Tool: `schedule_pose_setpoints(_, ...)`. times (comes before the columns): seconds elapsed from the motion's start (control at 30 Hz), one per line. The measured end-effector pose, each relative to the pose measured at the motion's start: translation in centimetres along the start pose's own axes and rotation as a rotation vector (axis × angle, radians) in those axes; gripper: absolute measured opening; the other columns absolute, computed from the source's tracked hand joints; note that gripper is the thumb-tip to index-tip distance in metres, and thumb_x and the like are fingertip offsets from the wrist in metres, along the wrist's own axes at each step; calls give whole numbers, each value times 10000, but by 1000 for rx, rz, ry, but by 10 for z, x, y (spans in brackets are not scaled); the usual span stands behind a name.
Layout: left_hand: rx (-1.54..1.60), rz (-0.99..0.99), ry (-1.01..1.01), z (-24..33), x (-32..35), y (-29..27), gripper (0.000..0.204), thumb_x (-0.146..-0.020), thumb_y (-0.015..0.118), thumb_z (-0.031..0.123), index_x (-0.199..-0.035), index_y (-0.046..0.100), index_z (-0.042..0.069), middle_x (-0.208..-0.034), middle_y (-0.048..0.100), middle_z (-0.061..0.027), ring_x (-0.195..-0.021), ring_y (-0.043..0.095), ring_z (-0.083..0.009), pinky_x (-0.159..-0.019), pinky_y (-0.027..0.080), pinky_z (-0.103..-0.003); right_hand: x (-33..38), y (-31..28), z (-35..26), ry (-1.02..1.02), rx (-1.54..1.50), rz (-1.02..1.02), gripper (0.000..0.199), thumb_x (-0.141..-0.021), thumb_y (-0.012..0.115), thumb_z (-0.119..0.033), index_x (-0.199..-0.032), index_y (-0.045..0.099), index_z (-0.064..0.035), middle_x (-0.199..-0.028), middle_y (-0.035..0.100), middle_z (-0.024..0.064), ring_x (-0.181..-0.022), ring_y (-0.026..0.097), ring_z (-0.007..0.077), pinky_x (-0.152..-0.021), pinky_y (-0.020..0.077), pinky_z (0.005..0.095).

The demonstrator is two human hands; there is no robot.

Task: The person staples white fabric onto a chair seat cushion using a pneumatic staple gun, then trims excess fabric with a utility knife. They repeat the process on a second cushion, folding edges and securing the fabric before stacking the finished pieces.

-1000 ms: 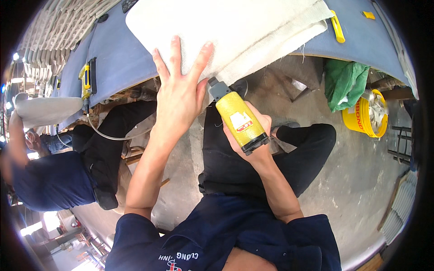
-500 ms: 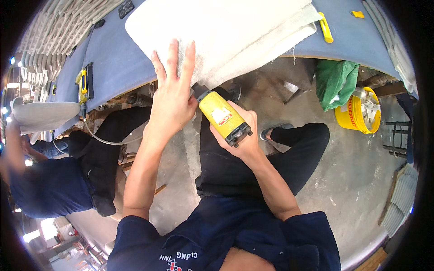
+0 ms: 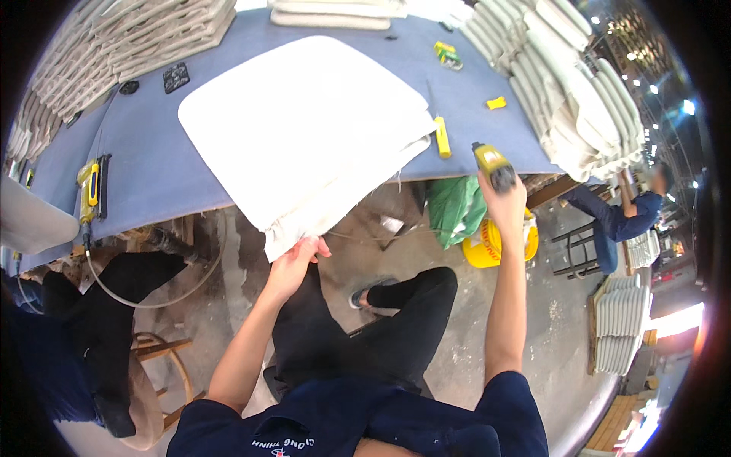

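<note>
A white, cloth-covered seat panel (image 3: 304, 114) with rounded corners lies on the blue table (image 3: 152, 167), its near corner jutting past the front edge. At that corner my left hand (image 3: 293, 268) pinches the loose, frayed-edged fabric (image 3: 283, 236) between thumb and fingers. My right hand (image 3: 504, 207) is wrapped around a yellow and black staple gun (image 3: 495, 166), held away from the panel near the table's right front edge. Between the panel and the staple gun lies a yellow utility knife (image 3: 442, 137).
Stacked pale panels (image 3: 167, 34) stand at the back left, more (image 3: 548, 76) at the right. Another air tool (image 3: 91, 186) with a hose rests at the left edge, beside a seated co-worker (image 3: 68, 350). Below the table are a green cloth (image 3: 455, 209) and a yellow bucket (image 3: 483, 251).
My right hand has carried the staple gun away from the panel to the right. My left hand went from lying spread on the fabric to pinching its near corner. The view has shifted.
</note>
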State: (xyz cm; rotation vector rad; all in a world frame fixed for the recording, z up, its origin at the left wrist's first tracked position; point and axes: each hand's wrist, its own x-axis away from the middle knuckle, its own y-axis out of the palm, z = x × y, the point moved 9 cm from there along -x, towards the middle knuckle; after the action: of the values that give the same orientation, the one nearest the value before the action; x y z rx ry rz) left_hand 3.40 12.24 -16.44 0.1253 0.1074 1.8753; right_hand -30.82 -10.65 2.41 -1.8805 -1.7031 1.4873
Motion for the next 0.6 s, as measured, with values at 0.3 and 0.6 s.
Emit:
schedule_pose_setpoints(0.3, 688, 423, 116, 28, 39, -110, 536, -1167, 448, 418, -693, 348, 188, -630, 300, 28, -602, 349, -149, -673, 396, -339, -141, 68, 138, -123, 301, -331, 585, -898, 744, -444, -1398, 668, -152, -1180, 748, 276, -1118, 714, 465, -959, 567, 529)
schedule_pose_setpoints(0.6, 56, 1048, 129, 22, 194, -255, 393, -1167, 373, 329, -843, 475, 131, -790, 391, 22, -723, 389, -114, -699, 357, -304, -272, 122, 152, -333, 593, -170, 383, -964, 656, -330, -1220, 766, -68, -1099, 779, 220, -1044, 738, 428, -915, 584, 518)
